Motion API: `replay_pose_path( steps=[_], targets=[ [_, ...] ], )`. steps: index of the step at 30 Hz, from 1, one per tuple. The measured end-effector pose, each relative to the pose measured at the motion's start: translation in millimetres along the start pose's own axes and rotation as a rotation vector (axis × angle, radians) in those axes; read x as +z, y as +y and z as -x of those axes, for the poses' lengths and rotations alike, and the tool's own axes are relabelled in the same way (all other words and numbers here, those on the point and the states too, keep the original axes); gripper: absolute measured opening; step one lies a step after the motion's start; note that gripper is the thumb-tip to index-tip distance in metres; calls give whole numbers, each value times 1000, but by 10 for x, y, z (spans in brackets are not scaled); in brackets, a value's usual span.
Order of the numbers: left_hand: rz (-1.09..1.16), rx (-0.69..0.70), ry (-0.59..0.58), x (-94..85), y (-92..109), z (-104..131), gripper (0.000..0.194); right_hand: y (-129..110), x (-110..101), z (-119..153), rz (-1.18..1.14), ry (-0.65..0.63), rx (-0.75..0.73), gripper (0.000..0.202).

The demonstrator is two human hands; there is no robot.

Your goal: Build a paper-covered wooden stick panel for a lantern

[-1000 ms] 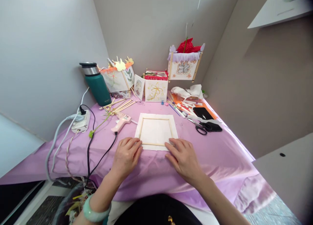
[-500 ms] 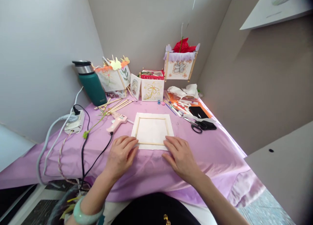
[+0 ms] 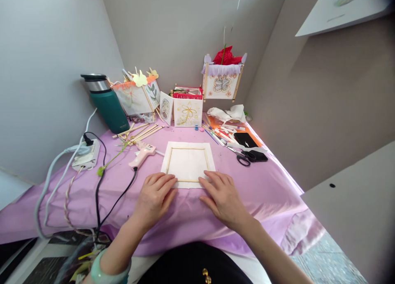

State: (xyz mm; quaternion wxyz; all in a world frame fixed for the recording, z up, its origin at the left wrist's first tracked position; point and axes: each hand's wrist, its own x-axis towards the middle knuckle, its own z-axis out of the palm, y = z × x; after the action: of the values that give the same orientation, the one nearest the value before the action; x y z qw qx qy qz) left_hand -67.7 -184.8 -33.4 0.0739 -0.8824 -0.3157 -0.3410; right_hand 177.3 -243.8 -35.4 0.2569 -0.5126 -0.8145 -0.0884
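Observation:
A white paper or cloth sheet (image 3: pixel 188 165) lies flat near the table's front, with a square frame of thin wooden sticks (image 3: pixel 187 148) on it. My left hand (image 3: pixel 156 195) rests at the front left corner, fingertips on the near stick's left end. At the front right corner, my right hand (image 3: pixel 224 197) touches the frame with its fingers extended. Neither hand grips anything; both lie with fingers stretched out. The two near corners of the frame are partly hidden under my fingers. Left of the sheet lies a pink glue gun (image 3: pixel 142 155), its nozzle pointing away.
A green tumbler (image 3: pixel 109 109), loose wooden sticks (image 3: pixel 146 134) and a power strip (image 3: pixel 88 154) with cables are on the left. Decorated paper boxes (image 3: pixel 188 112) stand at the back. Scissors (image 3: pixel 243 157), a black phone (image 3: pixel 246 140) and markers (image 3: pixel 226 132) lie right. Purple cloth (image 3: pixel 259 185) covers the table.
The whole view has shifted slightly, so things appear further left. My hands have slid a little inward along the near stick, closer together. The sheet and frame lie as before.

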Motion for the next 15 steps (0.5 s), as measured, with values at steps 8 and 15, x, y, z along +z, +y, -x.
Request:
replay_pose_path(
  steps=[8, 15],
  targets=[
    [-2, -33, -87, 54, 217, -161, 20, -77, 43, -105, -47, -11, 4, 36],
    [-3, -44, -82, 53, 192, -127, 25, -3, -6, -73, -84, -4, 56, 46]
  ],
)
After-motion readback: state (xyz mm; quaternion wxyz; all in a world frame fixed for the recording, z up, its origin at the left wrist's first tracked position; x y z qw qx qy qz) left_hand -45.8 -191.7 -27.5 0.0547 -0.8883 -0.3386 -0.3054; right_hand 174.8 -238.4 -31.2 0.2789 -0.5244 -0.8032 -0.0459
